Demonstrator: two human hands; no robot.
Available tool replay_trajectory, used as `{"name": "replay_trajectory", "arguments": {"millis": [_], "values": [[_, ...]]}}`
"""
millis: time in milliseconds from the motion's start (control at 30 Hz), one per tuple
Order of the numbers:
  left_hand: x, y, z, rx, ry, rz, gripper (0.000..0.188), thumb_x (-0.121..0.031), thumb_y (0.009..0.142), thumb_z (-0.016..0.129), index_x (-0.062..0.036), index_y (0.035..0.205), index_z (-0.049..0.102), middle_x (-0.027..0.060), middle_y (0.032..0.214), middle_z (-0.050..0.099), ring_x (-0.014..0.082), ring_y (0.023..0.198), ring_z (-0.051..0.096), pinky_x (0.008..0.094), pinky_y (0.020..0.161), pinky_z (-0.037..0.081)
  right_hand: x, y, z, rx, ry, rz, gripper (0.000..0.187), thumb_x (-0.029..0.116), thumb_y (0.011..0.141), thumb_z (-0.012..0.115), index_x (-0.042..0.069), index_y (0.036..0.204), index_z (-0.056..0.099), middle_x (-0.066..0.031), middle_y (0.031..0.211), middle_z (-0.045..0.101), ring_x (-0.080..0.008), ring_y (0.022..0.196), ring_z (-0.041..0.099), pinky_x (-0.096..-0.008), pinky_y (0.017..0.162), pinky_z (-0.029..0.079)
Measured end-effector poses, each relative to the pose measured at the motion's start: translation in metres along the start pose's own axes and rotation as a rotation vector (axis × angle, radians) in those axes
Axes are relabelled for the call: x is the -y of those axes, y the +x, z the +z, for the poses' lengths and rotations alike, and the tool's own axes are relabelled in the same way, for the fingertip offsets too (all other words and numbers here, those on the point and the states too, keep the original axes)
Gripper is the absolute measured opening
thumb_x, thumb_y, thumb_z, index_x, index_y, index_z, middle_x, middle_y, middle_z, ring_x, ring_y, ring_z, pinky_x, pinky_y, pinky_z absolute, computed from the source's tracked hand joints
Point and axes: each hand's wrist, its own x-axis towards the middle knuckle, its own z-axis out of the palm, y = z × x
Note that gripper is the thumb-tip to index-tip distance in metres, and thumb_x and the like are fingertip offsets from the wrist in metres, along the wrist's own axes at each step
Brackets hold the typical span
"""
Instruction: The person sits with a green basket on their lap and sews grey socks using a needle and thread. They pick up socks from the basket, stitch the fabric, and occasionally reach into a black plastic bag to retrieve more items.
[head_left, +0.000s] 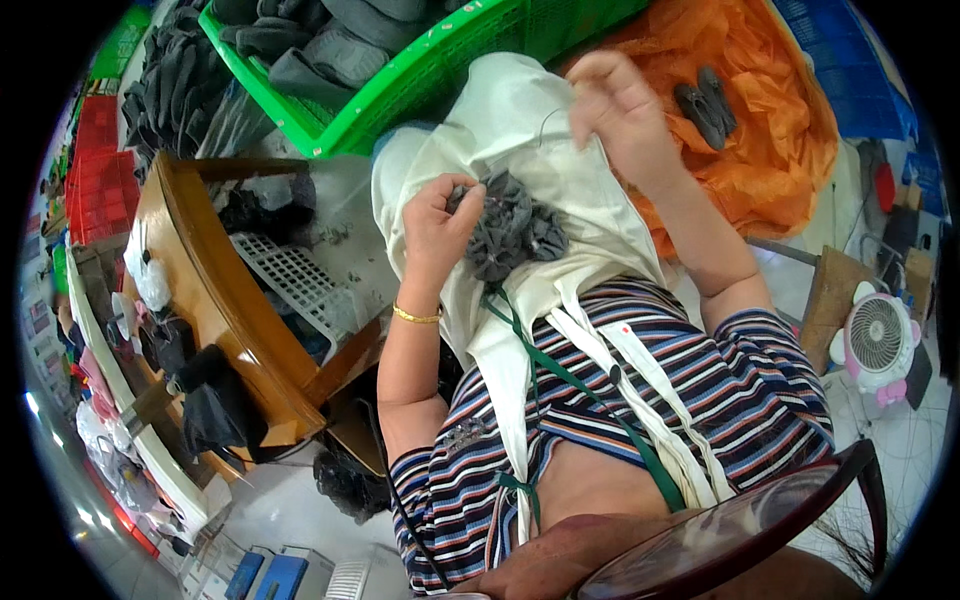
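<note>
Nearest the camera, the rim of a pair of glasses (760, 520) crosses the lower right of the view, above a striped shirt (760, 390) with white straps and a green cord (590, 390) running down its front. A cream cloth (520, 120) covers the person's lap and carries the work.

The left hand (437, 225), with a gold bracelet (416, 316) at the wrist, is closed on the left edge of a grey ruffled fabric flower (515, 228), thumb and fingers pinching its folds. The flower rests near the middle of the cream cloth, touching it.

The right hand (612, 100) is raised over the far right part of the cloth, well apart from the flower. Its fingers are pinched together; a thin thread (548, 118) shows just beside them, but whether a needle is held cannot be told.

To the person's left stands a wooden table (215, 290) bearing dark fabric pieces and a white plastic grid tray (290, 280) at its near edge. Beyond the lap, a green plastic crate (440, 60) holds grey fabric pieces. An orange sheet (780, 130) lies to the far right with two dark grey pieces (705, 100) on it. A small white and pink fan (878, 340) stands at the right edge.
</note>
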Motion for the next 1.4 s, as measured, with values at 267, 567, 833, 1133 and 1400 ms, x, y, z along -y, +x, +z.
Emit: {"name": "replay_trajectory", "arguments": {"millis": [267,567,833,1133,1400], "values": [[-0.047,0.056,-0.01,0.41,-0.193,-0.009,0.013,-0.015,0.09,0.071,-0.003,0.096,0.069,-0.0047,0.074,0.062,0.0023,0.061,0.051,0.0188,0.054,0.04,-0.014,-0.005,0.01,0.25,-0.599,-0.006,0.016,0.018,0.095,0.064,0.002,0.096,0.064,-0.0035,0.08,0.059,-0.0137,0.073,0.056,-0.0266,0.067,0.047],[-0.086,0.269,0.001,-0.206,0.216,0.544,0.048,-0.03,0.085,0.074,0.0063,0.114,0.062,0.0208,0.109,0.066,0.031,0.1,0.062,0.0382,0.087,0.049,-0.011,-0.029,-0.006,0.031,-0.34,0.36,0.017,0.018,0.096,0.065,0.002,0.095,0.066,0.0019,0.082,0.061,-0.0049,0.077,0.054,-0.0234,0.068,0.045],[-0.082,0.299,-0.006,0.076,0.186,0.23,0.03,-0.017,0.07,0.076,0.0028,0.09,0.067,0.0116,0.082,0.066,0.0228,0.079,0.063,0.0346,0.072,0.05,-0.014,-0.032,0.004,-0.006,-0.158,0.405,0.017,0.018,0.098,0.063,0.001,0.099,0.065,0.0028,0.085,0.06,-0.0044,0.076,0.053,-0.0222,0.069,0.045],[-0.127,0.114,-0.065,0.262,-0.291,0.382,0.024,0.008,0.055,0.055,-0.0035,0.077,0.055,0.0016,0.074,0.052,0.0148,0.074,0.052,0.0258,0.068,0.04,-0.015,-0.031,-0.011,-0.28,0.094,0.367,0.02,0.024,0.098,0.062,0.005,0.099,0.065,0.0038,0.086,0.061,-0.0053,0.073,0.056,-0.0229,0.065,0.048],[-0.104,-0.06,-0.073,0.557,0.614,0.518,0.008,-0.001,0.064,0.057,-0.0083,0.065,0.053,0.0099,0.066,0.049,0.0323,0.073,0.055,0.0439,0.075,0.048,-0.041,-0.028,-0.006,-0.209,0.077,0.381,0.015,0.018,0.098,0.06,0.004,0.101,0.064,-0.0005,0.088,0.063,-0.0088,0.075,0.058,-0.0249,0.066,0.049]]}}
